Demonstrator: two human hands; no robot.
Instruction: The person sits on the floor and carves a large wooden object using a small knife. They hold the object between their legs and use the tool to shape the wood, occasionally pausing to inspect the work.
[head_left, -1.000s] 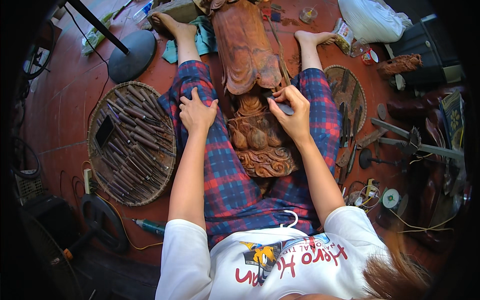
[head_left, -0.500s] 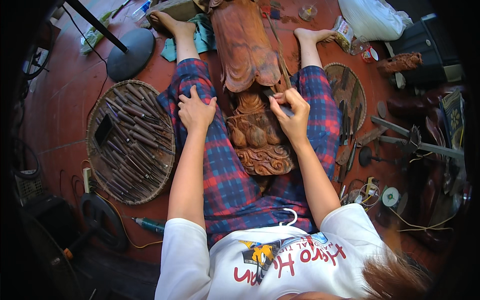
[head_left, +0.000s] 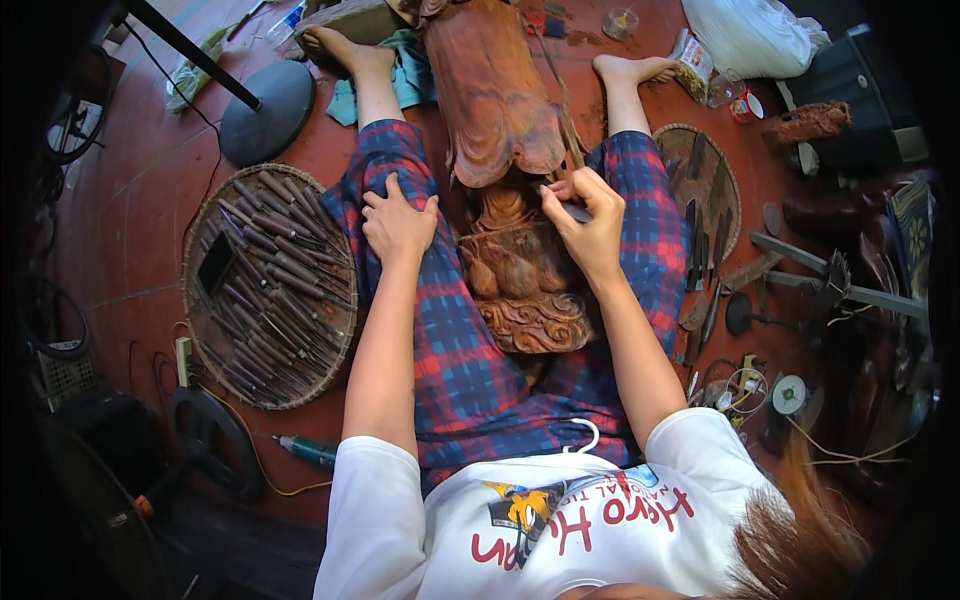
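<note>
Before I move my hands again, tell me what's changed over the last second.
Very little: the surroundings sit slightly further right, probably from a small head turn. Your right hand and the grey tool in it have tilted slightly. Nothing was taken up or let go. Your left hand still rests on your left leg, and the carved wood stays between your legs.

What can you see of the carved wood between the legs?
The carved wood looks reddish-brown. It lies lengthwise between the plaid trouser legs, its far end cut off by the picture. A smooth section ends in scalloped lobes; nearer are rounded bulbs and curling scrolls. The right hand holds a dark tool at its right edge; contact unclear.
</note>
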